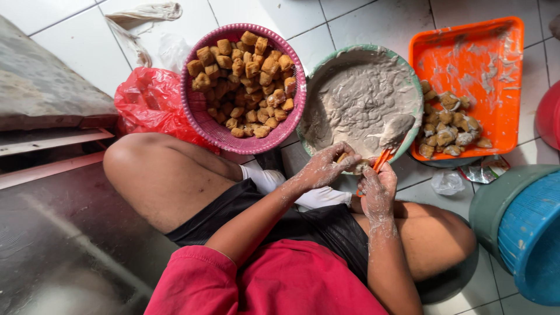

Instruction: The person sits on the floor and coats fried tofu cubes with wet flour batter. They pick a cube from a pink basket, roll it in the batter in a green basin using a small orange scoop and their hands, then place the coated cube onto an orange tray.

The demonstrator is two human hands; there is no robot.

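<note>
The paste-smeared left hand [326,168] grips a small fried tofu puff [345,158]; the right hand [378,189] clasps an orange-handled spoon [392,137] resting in the round green bowl of grey paste [318,67].

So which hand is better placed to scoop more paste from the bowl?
Probably the right hand: it grips the orange spoon that reaches into the paste bowl. The left hand is holding a tofu puff.

The floor [76,41] is laid with glossy white tiles, thin dark grout lines crossing between them. Even, soft light falls from above with faint shadows. At the left edge stands a low grey slab [41,87], worn and stained, with pale ledges beneath it. Below that, a dull metal surface [64,251] reflects blurred light.
</note>
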